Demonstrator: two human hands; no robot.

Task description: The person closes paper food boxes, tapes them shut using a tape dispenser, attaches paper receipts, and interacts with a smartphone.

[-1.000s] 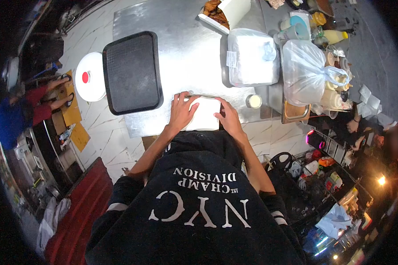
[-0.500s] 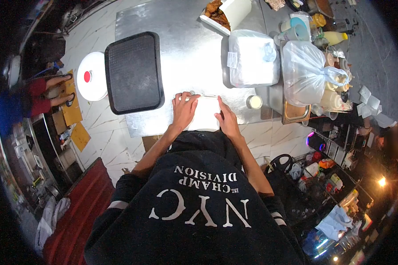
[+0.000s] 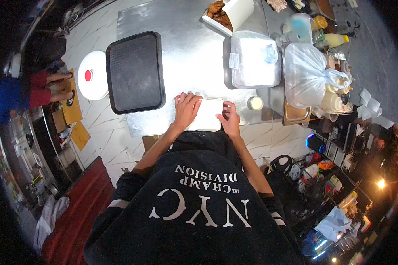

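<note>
A white box [image 3: 209,115] sits at the near edge of the metal table, against the black shirt. My left hand [image 3: 187,110] lies over its left side, fingers bent across the far left corner. At the right side, my right hand [image 3: 229,118] grips the box edge, with curled fingers and the thumb on the near face. A small cup with a pale lid [image 3: 255,103] stands just right of my right hand. The undersides of both hands are hidden.
A black tray [image 3: 135,73] lies left on the metal table [image 3: 181,22]. Bagged containers [image 3: 254,62], a tied bag [image 3: 304,73] and an open box of fried food [image 3: 219,17] are at the right and far side. Another person [image 3: 15,97] is at far left.
The fingers of my right hand have curled in at the box's far right corner. My left hand has shifted slightly right. The other person's legs have moved at the far left.
</note>
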